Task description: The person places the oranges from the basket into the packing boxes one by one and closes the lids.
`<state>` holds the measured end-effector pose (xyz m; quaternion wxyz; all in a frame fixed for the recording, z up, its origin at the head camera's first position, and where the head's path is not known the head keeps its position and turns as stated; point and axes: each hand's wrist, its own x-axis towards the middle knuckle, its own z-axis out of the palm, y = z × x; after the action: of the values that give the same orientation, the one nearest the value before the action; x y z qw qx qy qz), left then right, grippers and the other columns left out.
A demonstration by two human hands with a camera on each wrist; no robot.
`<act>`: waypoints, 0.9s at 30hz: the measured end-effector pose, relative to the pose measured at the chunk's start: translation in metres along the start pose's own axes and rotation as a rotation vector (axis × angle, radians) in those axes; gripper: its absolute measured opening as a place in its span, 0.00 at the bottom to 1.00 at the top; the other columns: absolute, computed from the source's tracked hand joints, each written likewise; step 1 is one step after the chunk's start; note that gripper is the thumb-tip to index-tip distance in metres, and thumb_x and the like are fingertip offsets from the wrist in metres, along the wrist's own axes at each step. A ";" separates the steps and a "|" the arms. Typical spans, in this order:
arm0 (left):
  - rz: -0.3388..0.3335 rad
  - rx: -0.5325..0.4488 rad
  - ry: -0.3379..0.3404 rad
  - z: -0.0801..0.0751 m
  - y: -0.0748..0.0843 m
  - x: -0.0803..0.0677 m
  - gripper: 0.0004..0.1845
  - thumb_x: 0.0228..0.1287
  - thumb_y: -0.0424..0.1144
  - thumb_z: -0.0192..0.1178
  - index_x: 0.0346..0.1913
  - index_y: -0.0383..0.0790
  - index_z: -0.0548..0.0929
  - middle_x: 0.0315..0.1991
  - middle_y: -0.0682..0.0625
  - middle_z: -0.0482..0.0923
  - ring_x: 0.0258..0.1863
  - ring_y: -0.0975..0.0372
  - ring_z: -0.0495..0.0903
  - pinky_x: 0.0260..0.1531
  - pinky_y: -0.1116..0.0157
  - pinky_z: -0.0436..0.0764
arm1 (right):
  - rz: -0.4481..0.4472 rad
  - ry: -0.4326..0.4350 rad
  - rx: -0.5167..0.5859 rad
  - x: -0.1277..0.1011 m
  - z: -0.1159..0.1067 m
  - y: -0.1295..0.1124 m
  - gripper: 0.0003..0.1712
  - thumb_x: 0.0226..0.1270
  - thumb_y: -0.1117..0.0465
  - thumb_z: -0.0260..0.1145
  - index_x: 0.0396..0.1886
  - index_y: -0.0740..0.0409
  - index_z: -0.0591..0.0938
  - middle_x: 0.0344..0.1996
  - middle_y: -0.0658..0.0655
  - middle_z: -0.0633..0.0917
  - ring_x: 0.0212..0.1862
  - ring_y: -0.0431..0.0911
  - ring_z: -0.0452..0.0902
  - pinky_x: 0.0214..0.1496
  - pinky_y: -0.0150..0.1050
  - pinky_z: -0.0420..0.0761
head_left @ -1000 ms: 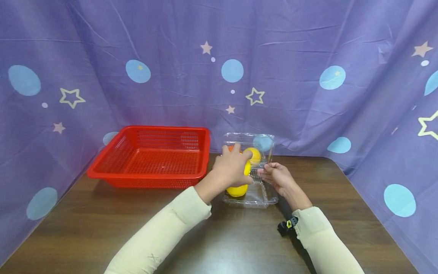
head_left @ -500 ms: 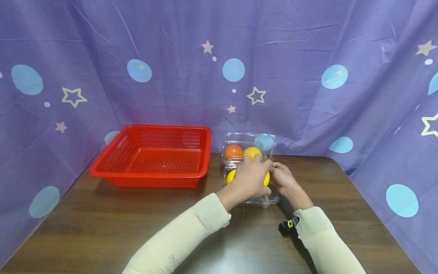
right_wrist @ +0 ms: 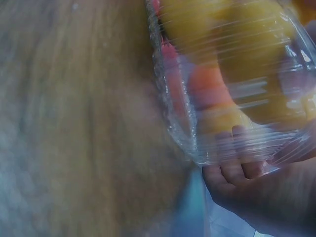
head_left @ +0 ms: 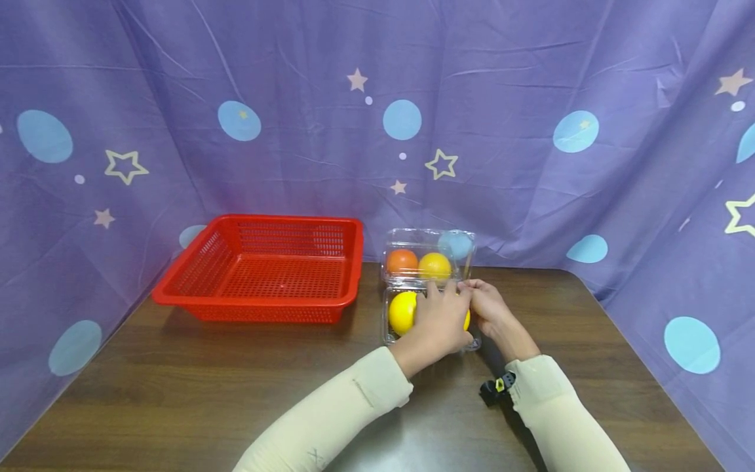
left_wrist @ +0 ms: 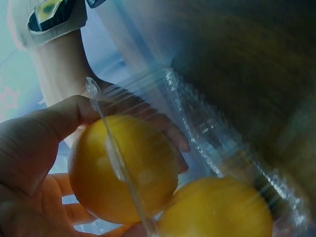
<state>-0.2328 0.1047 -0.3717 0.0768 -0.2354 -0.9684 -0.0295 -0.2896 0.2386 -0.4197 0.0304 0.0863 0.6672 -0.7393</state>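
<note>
- The clear plastic clamshell (head_left: 428,288) sits on the bench (head_left: 236,387), at about 3 o'clock from the red basket (head_left: 259,269). Its rear half holds an orange fruit (head_left: 402,261) and a yellow-orange fruit (head_left: 434,265); its front half holds a yellow fruit (head_left: 402,312) and a second yellow one under the left hand.
- That second yellow fruit (left_wrist: 123,168) shows plainly only in the left wrist view; the head view hides most of it. The right wrist view is blurred.
- The left hand (head_left: 441,322) has fingers curled, grasping the second fruit inside the front half.
- The right hand (head_left: 488,308) pinches the clamshell's wall at its 3 o'clock side, fingers (right_wrist: 237,170) bent against the plastic.
</note>
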 end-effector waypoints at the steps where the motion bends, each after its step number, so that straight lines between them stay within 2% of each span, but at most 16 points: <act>1: -0.006 0.004 0.004 0.001 0.001 0.000 0.44 0.49 0.61 0.75 0.71 0.55 0.74 0.65 0.50 0.75 0.62 0.44 0.70 0.54 0.46 0.77 | 0.000 0.000 0.009 0.001 0.000 0.000 0.02 0.76 0.68 0.55 0.43 0.62 0.74 0.33 0.49 0.76 0.33 0.39 0.75 0.34 0.30 0.78; 7: -0.029 0.020 -0.010 0.003 0.009 0.004 0.39 0.51 0.57 0.75 0.67 0.52 0.79 0.63 0.47 0.78 0.63 0.41 0.70 0.54 0.45 0.77 | 0.012 -0.022 0.048 0.001 -0.002 -0.001 0.08 0.78 0.66 0.53 0.36 0.55 0.75 0.31 0.48 0.78 0.35 0.39 0.76 0.38 0.30 0.77; 11: -0.049 0.040 -0.038 0.003 0.013 0.007 0.37 0.52 0.58 0.75 0.66 0.51 0.80 0.61 0.48 0.79 0.61 0.44 0.73 0.55 0.47 0.77 | 0.031 -0.033 0.066 0.000 -0.004 -0.002 0.10 0.79 0.65 0.53 0.35 0.53 0.77 0.31 0.47 0.80 0.35 0.39 0.77 0.39 0.31 0.77; 15: -0.052 0.070 -0.050 0.005 0.015 0.009 0.34 0.54 0.57 0.73 0.66 0.52 0.81 0.60 0.48 0.79 0.56 0.48 0.74 0.53 0.50 0.77 | 0.026 -0.049 0.078 0.000 -0.003 -0.004 0.11 0.79 0.65 0.53 0.34 0.53 0.78 0.30 0.47 0.81 0.35 0.39 0.77 0.40 0.30 0.77; 20: -0.042 0.088 -0.068 0.008 0.015 0.011 0.31 0.57 0.55 0.71 0.64 0.53 0.81 0.59 0.49 0.78 0.56 0.49 0.73 0.51 0.52 0.76 | 0.035 -0.065 0.077 -0.001 -0.003 -0.005 0.08 0.79 0.65 0.54 0.37 0.56 0.77 0.29 0.47 0.80 0.33 0.38 0.76 0.38 0.30 0.77; 27: -0.040 0.088 -0.120 0.013 0.010 0.011 0.35 0.57 0.62 0.71 0.65 0.51 0.80 0.60 0.50 0.77 0.57 0.50 0.73 0.55 0.55 0.73 | 0.069 -0.065 0.099 0.000 -0.004 -0.005 0.06 0.80 0.64 0.54 0.39 0.57 0.75 0.29 0.47 0.78 0.32 0.37 0.72 0.35 0.29 0.75</act>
<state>-0.2399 0.1195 -0.3830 0.0281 -0.2140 -0.9761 0.0256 -0.2905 0.2434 -0.4153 0.0731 0.0865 0.6249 -0.7724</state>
